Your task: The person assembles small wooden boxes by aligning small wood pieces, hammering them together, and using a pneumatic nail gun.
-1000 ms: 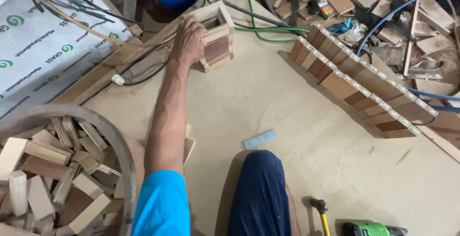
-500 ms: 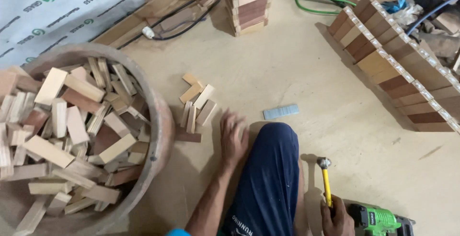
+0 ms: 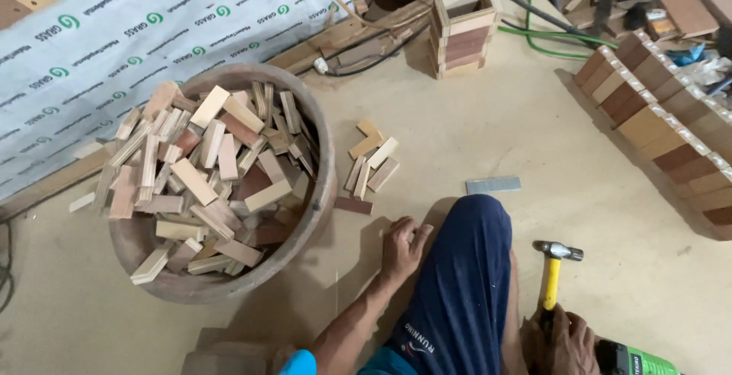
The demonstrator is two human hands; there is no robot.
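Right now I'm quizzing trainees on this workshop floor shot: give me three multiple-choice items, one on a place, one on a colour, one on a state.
1. Where does the left hand rest?
A. flat on the floor beside the knee
B. inside the round tub
C. on the hollow block tower

2. What colour is the hammer handle?
A. red
B. yellow
C. black

3. How is the round tub loaded?
A. heaped with wood offcuts
B. holding water
C. turned upside down

Answers:
1 A, its palm lies on the floor next to the blue trouser leg.
2 B, the shaft under the metal head is yellow, gripped by the right hand.
3 A, wooden blocks pile up past the rim.
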